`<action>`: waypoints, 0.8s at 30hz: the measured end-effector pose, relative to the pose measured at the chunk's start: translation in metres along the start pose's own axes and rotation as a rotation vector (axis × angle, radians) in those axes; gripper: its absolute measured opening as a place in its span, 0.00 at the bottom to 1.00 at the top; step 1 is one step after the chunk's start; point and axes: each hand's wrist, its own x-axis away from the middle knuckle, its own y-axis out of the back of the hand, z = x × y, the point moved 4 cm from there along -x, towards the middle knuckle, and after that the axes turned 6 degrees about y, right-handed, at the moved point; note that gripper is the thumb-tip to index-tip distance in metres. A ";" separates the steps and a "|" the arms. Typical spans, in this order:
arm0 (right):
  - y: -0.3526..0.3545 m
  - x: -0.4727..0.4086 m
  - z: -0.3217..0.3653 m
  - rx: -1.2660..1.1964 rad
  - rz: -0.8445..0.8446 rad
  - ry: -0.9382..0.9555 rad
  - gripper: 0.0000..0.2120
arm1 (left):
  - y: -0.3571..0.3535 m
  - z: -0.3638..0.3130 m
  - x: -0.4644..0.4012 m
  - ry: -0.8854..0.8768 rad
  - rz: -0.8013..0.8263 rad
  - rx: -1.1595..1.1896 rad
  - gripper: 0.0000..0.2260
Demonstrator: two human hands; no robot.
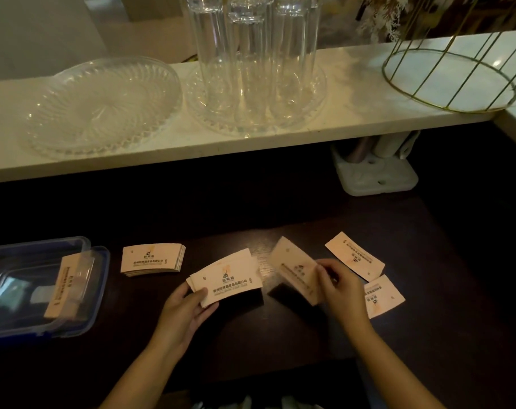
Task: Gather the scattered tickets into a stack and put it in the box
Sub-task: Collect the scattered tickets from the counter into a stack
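Pale pink printed tickets lie on a dark table. My left hand (189, 305) holds a small stack of tickets (227, 277) by its lower left corner. My right hand (338, 286) grips a single ticket (295, 268) lifted and tilted just right of that stack. Two loose tickets lie flat to the right, one farther back (354, 255) and one nearer (382, 295), partly under my right hand. Another stack (152, 258) rests on the table to the left. The clear plastic box (94, 290) with blue trim stands at the far left and holds a bundle of tickets (65, 286).
A white shelf (354, 113) runs above the table's back, carrying a glass dish (100, 104), tall clear glasses (251, 54) on a glass tray, and a gold wire basket (457, 75). A white plastic holder (374, 175) sits under the shelf at the back right.
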 end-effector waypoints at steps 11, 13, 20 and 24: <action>-0.040 0.015 0.026 -0.025 0.157 0.089 0.01 | -0.042 0.014 0.023 -0.028 0.237 -0.185 0.11; -0.035 0.018 0.016 0.005 0.089 0.072 0.06 | -0.043 0.018 0.022 -0.024 0.222 -0.188 0.11; 0.027 0.042 -0.072 0.591 -0.110 -0.216 0.40 | -0.030 0.025 0.006 0.007 0.105 -0.121 0.11; 0.032 0.060 -0.104 0.772 0.105 -0.347 0.43 | -0.032 0.028 0.000 0.026 0.094 -0.113 0.11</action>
